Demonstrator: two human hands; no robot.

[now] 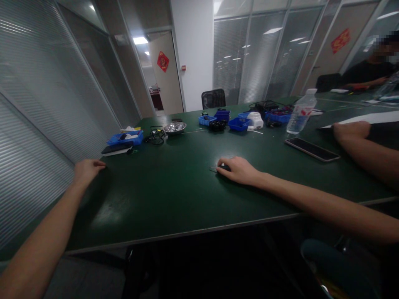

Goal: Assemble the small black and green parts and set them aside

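A green desk (174,199) is spread beneath two bare hands, set well apart. Beyond the right hand (238,169), a co-worker's forearm (382,160) is laid along the desk's far right. Between that forearm and the right hand, on the far side, a clear water bottle (301,112) is stood upright, with a dark phone (311,149) placed flat just nearer. By the left hand (85,171), thumb and fingertips are brought close together near the desk's left edge; whether anything is pinched there cannot be told. In the right hand, a small dark object (225,167) is gripped between thumb and curled fingers, low at the desk's middle and partly hidden by them. From its left end, thin prongs (213,169) are pointed toward the left hand, their exact shape blurred. By its size, the object is judged light, its body stiff and perhaps a little slick if smooth plastic; the prongs are judged the fragile part, likely to be bent by a careless squeeze. It is best taken by the thicker dark body, as is done here, with the prongs left untouched.
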